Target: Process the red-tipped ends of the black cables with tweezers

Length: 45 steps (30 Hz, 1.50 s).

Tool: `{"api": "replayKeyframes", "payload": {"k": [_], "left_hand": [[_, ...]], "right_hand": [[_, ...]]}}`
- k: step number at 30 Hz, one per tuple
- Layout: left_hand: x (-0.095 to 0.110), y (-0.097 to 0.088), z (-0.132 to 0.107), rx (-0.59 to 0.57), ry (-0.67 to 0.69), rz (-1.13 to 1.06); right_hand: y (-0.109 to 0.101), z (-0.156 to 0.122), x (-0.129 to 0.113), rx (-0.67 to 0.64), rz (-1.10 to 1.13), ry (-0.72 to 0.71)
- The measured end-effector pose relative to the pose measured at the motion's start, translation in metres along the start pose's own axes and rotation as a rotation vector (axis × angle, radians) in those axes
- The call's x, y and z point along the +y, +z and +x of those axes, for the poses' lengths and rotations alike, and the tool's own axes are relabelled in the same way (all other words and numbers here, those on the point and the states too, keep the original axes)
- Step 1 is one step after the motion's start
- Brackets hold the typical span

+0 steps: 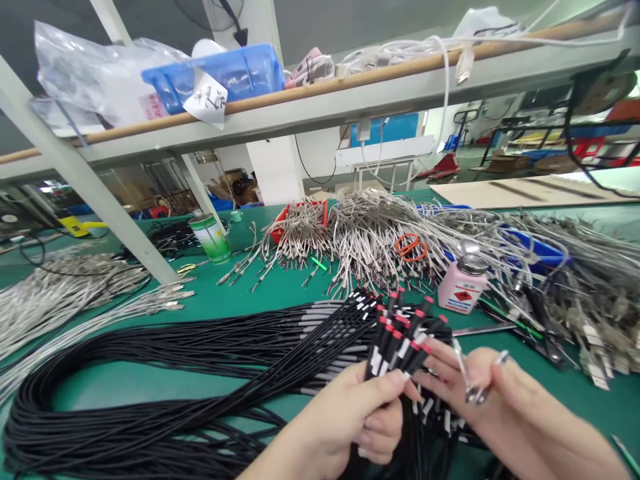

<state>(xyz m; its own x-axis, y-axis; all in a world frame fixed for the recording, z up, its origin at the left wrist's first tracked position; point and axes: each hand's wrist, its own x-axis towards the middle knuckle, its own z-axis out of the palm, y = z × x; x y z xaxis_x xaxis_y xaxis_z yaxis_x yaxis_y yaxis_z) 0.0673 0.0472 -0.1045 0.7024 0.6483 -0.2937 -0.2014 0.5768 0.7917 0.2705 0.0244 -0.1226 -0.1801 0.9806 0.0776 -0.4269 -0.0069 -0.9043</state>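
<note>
My left hand (367, 417) is closed round a bundle of black cable ends (395, 340) with red tips and white labels, held upright above the bench. To its right, my right hand (490, 393) has its fingertips against the bundle's side. A small shiny V-shaped metal tool (473, 393) lies between its thumb and fingers; its exact kind I cannot make out. The long black cables (150, 353) loop across the green bench to the left, with grey sleeves near their ends. More white-labelled ends hang below my hands, partly hidden.
A pink solvent bottle (461, 283) with a metal cap stands behind my right hand. Piles of grey-white cables (375, 233), orange-handled scissors (411, 247), a red bin (278, 231) and a green can (210, 239) line the back. A shelf (310, 103) crosses overhead.
</note>
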Motion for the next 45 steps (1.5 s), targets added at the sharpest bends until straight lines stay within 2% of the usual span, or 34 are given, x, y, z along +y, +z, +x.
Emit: {"api": "replayKeyframes", "payload": {"k": [3, 5, 11, 19, 26, 30, 36, 38, 42, 45], "left_hand": [[-0.012, -0.006, -0.002, 0.145, 0.143, -0.069], [-0.019, -0.007, 0.0, 0.224, 0.216, -0.076], [-0.029, 0.0, 0.005, 0.299, 0.269, -0.049], [-0.031, 0.003, 0.004, 0.308, 0.266, -0.051], [-0.027, 0.0, -0.002, 0.407, 0.221, -0.171], [-0.025, -0.004, -0.004, 0.337, 0.116, -0.216], [-0.025, 0.0, -0.006, 0.298, 0.029, -0.06], [-0.025, 0.001, -0.006, 0.323, 0.023, -0.071], [-0.026, 0.0, -0.007, 0.357, 0.05, -0.136], [-0.028, -0.002, -0.008, 0.345, 0.057, -0.159]], "right_hand": [[-0.007, 0.009, 0.001, 0.223, -0.235, -0.041], [-0.004, 0.011, 0.007, 0.285, -0.408, -0.034], [0.022, 0.008, 0.02, 0.07, -0.56, 0.054], [0.019, 0.003, 0.024, 0.144, -0.582, 0.092], [0.023, 0.006, 0.031, 0.143, -0.342, 0.174], [0.025, 0.005, 0.034, 0.159, -0.317, 0.204], [0.028, 0.0, 0.03, 0.086, -0.3, 0.218], [0.027, -0.001, 0.03, 0.133, -0.309, 0.192], [0.021, 0.001, 0.031, 0.336, -0.294, 0.109], [0.018, 0.002, 0.028, 0.387, -0.281, 0.023]]}}
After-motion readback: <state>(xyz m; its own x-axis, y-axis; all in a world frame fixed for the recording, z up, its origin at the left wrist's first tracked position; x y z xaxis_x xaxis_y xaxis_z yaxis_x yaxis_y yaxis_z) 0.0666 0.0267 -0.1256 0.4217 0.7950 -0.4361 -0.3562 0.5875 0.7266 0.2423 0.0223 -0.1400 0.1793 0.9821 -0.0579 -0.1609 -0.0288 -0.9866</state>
